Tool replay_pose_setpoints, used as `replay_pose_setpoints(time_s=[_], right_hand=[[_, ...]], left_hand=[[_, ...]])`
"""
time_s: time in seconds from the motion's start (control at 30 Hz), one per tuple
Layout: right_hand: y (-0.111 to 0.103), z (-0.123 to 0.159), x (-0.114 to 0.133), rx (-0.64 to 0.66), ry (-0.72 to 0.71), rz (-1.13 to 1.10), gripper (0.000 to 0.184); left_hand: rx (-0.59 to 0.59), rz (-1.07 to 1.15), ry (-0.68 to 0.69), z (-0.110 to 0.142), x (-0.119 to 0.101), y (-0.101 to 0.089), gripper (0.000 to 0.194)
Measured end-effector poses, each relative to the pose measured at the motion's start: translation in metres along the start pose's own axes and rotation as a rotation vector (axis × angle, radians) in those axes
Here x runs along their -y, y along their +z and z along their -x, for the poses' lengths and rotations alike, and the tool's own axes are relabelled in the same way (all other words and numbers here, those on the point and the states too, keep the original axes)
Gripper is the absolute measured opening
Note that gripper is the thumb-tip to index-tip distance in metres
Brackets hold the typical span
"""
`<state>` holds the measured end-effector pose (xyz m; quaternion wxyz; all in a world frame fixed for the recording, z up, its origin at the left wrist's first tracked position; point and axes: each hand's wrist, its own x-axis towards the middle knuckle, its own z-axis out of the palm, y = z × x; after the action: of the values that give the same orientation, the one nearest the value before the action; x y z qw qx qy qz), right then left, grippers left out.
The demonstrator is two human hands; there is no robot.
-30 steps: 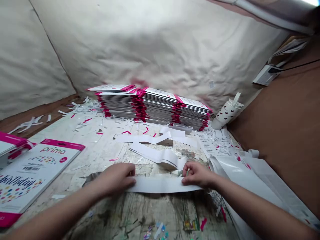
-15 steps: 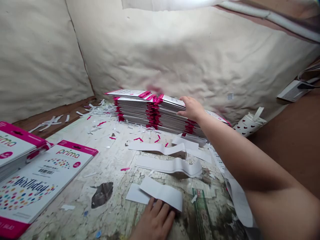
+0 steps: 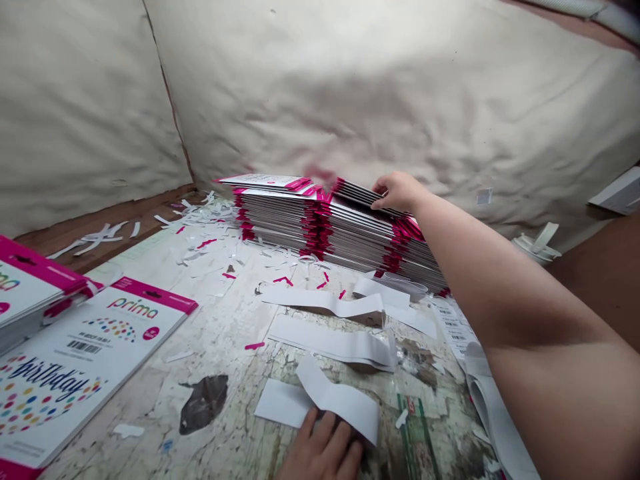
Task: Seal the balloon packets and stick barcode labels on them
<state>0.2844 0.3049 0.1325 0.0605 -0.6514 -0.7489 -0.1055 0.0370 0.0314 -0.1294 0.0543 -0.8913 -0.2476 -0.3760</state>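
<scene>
My right hand (image 3: 397, 192) reaches over a long stack of flat printed packs with pink-red taped edges (image 3: 330, 230) and pinches several top packs at the far side, tilting them up. My left hand (image 3: 323, 450) lies at the bottom of the view, with its fingers on a folded white paper strip (image 3: 340, 400). That strip partly covers a flat white paper piece (image 3: 281, 403). Two more curled white strips (image 3: 325, 302) lie between the left hand and the stack, with the second (image 3: 335, 343) nearer to me.
Prima birthday packs (image 3: 85, 340) lie at the left on a worn, paint-stained table (image 3: 225, 333), which is littered with paper scraps and pink bits. Barcode sheets (image 3: 453, 327) and rolled white paper (image 3: 493, 413) lie under my right arm. Padded cream fabric (image 3: 400, 87) rises behind.
My right hand has moved right along the top of the stack and lifted the top packs at their edge. The view has shifted slightly, and my left hand stays on the paper strip.
</scene>
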Motion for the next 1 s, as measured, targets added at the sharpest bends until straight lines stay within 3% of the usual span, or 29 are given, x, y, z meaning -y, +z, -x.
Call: replay_pose_setpoints(time_s=[0.13, 0.33, 0.5, 0.63, 0.73, 0.8, 0.83, 0.9, 1.0], right_hand=[[0.004, -0.001, 0.007, -0.066, 0.001, 0.028, 0.034], [0.006, -0.005, 0.004, 0.022, 0.06, -0.064, 0.032], [0.002, -0.004, 0.002, 0.024, 0.079, -0.067, 0.029], [0.016, 0.005, 0.024, -0.097, 0.104, 0.027, 0.029], [0.02, 0.017, 0.042, -0.179, 0.132, 0.066, 0.029], [0.009, 0.033, 0.05, -0.253, 0.138, 0.066, 0.031], [0.0, 0.045, 0.053, -0.305, 0.113, 0.051, 0.032], [-0.023, 0.082, 0.059, -0.409, 0.007, -0.017, 0.033], [-0.056, 0.169, 0.074, -0.43, -0.151, -0.189, 0.032]], left_hand=[[-0.006, -0.016, 0.012, 0.0, 0.0, 0.0, 0.014], [-0.034, -0.016, 0.013, 0.001, 0.001, 0.003, 0.012], [0.012, -0.013, 0.025, 0.006, 0.003, 0.007, 0.009], [0.071, 0.03, 0.046, 0.004, 0.005, 0.001, 0.015], [0.246, 0.127, 0.058, -0.007, 0.003, -0.018, 0.039], [0.356, 0.216, 0.025, -0.017, 0.0, -0.033, 0.048], [0.371, 0.273, 0.002, -0.021, 0.0, -0.04, 0.044], [0.321, 0.43, -0.076, -0.03, 0.002, -0.052, 0.031], [0.275, 0.819, -0.403, -0.041, 0.013, -0.068, 0.03]])
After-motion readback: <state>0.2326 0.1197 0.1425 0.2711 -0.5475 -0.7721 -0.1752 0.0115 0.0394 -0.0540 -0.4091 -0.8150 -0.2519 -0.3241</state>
